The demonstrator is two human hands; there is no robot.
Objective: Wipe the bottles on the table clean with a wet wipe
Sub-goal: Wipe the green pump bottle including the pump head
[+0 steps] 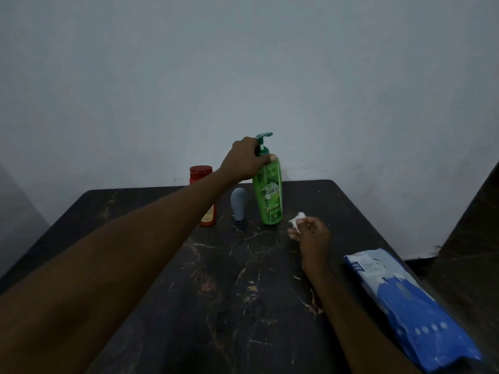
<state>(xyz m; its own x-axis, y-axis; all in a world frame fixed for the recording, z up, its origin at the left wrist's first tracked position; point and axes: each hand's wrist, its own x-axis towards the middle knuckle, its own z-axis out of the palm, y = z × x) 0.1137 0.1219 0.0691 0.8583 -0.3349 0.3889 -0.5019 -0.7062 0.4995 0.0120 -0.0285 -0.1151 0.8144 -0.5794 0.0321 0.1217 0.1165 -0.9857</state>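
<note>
Your left hand (244, 160) clamps shoulder of upright green pump bottle (269, 195) at worktop (243, 292) rear; right hand (310, 234) pinches wet wipe (296, 220) just right of bottle base, nearer for wiping.

Dim, soft focus, wide-angle edge distortion
</note>
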